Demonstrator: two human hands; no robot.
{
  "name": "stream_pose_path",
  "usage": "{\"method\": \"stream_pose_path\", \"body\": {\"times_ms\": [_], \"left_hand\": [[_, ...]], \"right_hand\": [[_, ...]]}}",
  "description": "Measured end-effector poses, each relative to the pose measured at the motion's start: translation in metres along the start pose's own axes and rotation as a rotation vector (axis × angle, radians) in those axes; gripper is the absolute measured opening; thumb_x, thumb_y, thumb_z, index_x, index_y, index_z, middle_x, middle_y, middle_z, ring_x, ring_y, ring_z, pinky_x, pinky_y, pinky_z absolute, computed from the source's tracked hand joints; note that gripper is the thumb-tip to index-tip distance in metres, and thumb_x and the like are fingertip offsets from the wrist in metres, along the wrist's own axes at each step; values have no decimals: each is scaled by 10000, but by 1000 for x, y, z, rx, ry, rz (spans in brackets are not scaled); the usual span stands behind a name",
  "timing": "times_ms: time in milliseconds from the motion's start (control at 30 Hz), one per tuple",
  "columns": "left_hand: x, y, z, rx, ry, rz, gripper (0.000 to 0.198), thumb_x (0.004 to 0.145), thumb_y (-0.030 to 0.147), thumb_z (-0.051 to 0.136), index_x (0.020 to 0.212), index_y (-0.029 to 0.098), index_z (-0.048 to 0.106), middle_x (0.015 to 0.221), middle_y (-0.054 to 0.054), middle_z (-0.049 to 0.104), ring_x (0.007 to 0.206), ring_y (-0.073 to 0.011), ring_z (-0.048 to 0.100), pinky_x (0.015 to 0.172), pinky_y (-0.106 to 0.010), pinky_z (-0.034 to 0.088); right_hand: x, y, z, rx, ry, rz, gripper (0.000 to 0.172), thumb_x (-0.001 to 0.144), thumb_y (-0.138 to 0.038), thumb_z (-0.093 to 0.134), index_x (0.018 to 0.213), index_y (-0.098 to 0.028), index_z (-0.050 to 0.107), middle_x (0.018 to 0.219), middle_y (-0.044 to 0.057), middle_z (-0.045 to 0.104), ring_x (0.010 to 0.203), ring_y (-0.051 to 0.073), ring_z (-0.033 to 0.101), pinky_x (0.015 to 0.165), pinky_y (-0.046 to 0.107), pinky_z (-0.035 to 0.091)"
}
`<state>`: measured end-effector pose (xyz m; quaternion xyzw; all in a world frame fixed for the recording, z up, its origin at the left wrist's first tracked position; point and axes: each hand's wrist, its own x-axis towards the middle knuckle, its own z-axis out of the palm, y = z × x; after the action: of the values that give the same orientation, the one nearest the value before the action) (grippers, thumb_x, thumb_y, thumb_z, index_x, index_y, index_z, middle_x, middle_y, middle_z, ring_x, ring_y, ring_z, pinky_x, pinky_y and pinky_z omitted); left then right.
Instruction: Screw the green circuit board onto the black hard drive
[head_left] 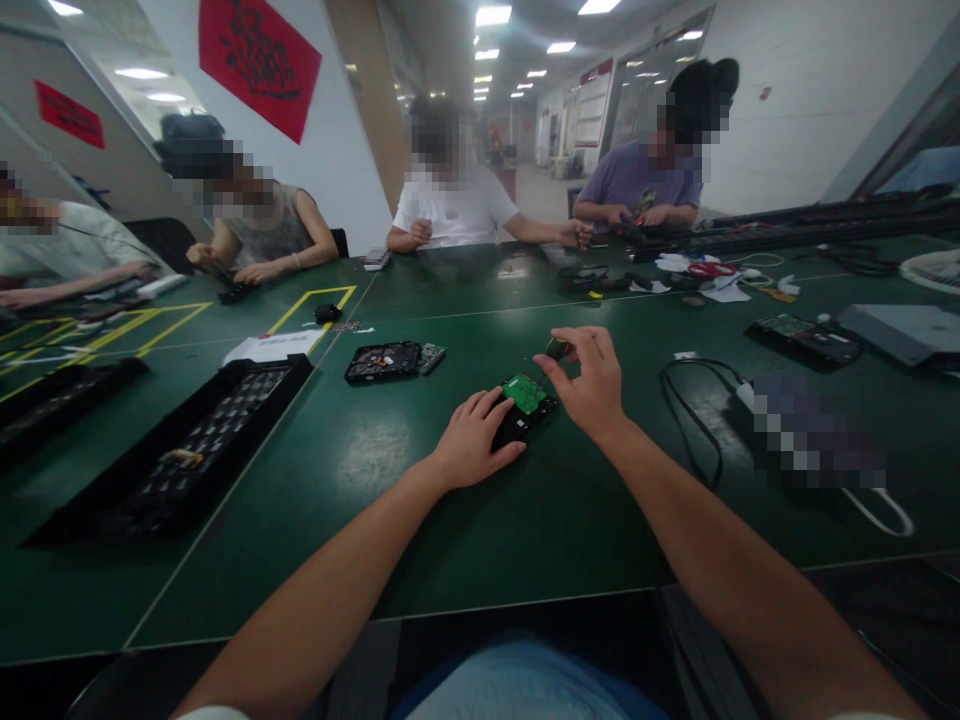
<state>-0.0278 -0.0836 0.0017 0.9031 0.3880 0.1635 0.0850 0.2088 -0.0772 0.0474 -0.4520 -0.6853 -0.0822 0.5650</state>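
A black hard drive with a green circuit board facing up lies on the green table in front of me. My left hand rests over its left side, thumb and fingers around the near corner, holding it against the table. In my right hand is a small screwdriver, its dark and yellow handle pinched between thumb and fingers. The thin shaft points down at the circuit board; whether the tip sits in a screw is too small to tell.
Another hard drive and a small loose circuit board lie left of centre. Farther left is a long black tray. On the right are a cable, another opened device and a grey box. Several people work across the table.
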Motion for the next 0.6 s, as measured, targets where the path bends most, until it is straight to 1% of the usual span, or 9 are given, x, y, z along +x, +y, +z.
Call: {"method": "stream_pose_path", "body": {"times_ms": [100,167,233,333,400,467,533,600], "left_hand": [[0,0,0,-8,2,-6,761,942,607,627,1574,228,439,1674,-149,364,1541,-390,321,1235,-607,324],[0,0,1,-2,-2,-6,767,943,605,626,1578,221,434,1674,-150,363,1542,-389,318,1241,-600,316],[0,0,1,8,-9,-4,770,945,607,621,1580,214,432,1672,-151,365,1542,-386,321,1246,-588,312],[0,0,1,20,-12,-2,773,946,608,617,1580,205,434,1673,-153,362,1539,-387,323,1246,-580,315],[0,1,0,25,-12,-5,773,946,603,618,1579,199,435,1676,-153,358,1539,-391,319,1243,-581,319],[0,2,0,24,-14,-9,769,949,601,614,1578,195,437,1673,-156,362,1538,-392,321,1239,-583,325],[0,2,-1,18,-13,-10,760,954,606,606,1577,204,438,1671,-153,365,1538,-389,324,1238,-584,328],[-1,2,-1,14,-11,-8,757,955,611,602,1578,214,436,1672,-146,367,1539,-386,325,1241,-587,324]], "right_hand": [[0,2,0,7,-28,-14,331,1012,-400,609,1325,-292,612,1208,101,645,1046,269,656,865,455,623],[-1,2,1,10,-41,-24,355,1040,-356,547,1387,-282,572,1274,113,650,1076,270,662,921,472,610],[-2,1,2,17,-41,-20,375,1050,-340,523,1418,-274,546,1305,119,645,1080,266,667,946,477,604],[-2,-1,2,21,-29,-10,378,1015,-392,607,1374,-275,584,1254,115,627,1083,266,655,894,447,622],[-1,-1,1,9,-7,-9,374,971,-437,681,1306,-278,632,1188,105,610,1027,257,655,834,424,631],[0,-1,0,-8,3,-6,335,971,-435,684,1268,-284,656,1155,96,606,986,248,658,828,425,629],[1,0,-1,-13,-14,-19,296,1012,-392,618,1289,-292,647,1172,97,631,1029,259,662,888,454,618],[1,0,-1,-3,-34,-35,312,1050,-350,534,1346,-294,613,1235,103,653,1108,272,658,957,482,599]]}}
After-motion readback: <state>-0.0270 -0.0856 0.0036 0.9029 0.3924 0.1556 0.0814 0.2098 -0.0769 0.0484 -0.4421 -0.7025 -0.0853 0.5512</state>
